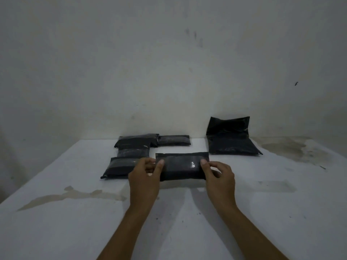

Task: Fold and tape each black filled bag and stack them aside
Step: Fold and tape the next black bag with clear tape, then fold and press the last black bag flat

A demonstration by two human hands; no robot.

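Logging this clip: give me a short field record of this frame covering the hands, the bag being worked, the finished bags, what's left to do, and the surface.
left hand: pinches the left end of the folded black bag
right hand: pinches its right end
folded black bag: held across between both hands, just above the table; glossy strip on top, likely tape
finished bags: folded ones grouped at the left, some overlapping
single folded bag: near the wall
unfolded bag: right rear, open top leaning on the wall
white table: stained
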